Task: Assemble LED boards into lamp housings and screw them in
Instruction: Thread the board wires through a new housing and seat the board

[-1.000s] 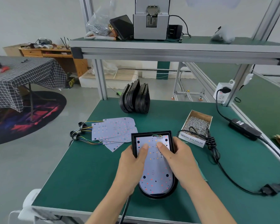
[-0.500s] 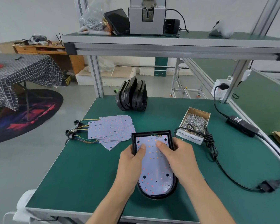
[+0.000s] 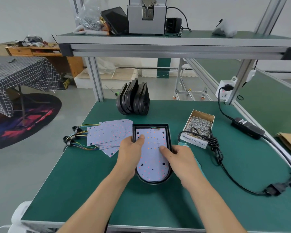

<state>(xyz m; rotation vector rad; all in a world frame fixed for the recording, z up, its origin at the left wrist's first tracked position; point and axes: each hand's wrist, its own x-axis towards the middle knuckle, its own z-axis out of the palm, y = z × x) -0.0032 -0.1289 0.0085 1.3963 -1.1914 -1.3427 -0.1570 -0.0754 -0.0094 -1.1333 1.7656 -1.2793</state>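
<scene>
We have the LED board (image 3: 151, 155) lying flat inside the black lamp housing (image 3: 168, 132), which sits on the green table (image 3: 74, 182) directly ahead of us, its long axis running away from us, square end far and rounded end near. Our left hand (image 3: 130, 152) rests at the housing's left rim with the thumb pressing down on the board's upper left; our right hand (image 3: 178, 157) lies along the right rim, a fingertip pressing the board mid-right. Neither grip pinches anything; the fingers lie fairly flat, bearing down. The screws we judge come next sit in the cardboard box (image 3: 200, 125) just beyond and to the right of the housing, so our right hand is the nearer one. Spare boards (image 3: 107, 133) fan out to the left with their wire leads, and empty housings (image 3: 133, 100) stand on edge at the far side. A black cable (image 3: 215, 145) coils beside the box. Beyond the table are a grey floor, a checked cloth and a dark rug.
</scene>
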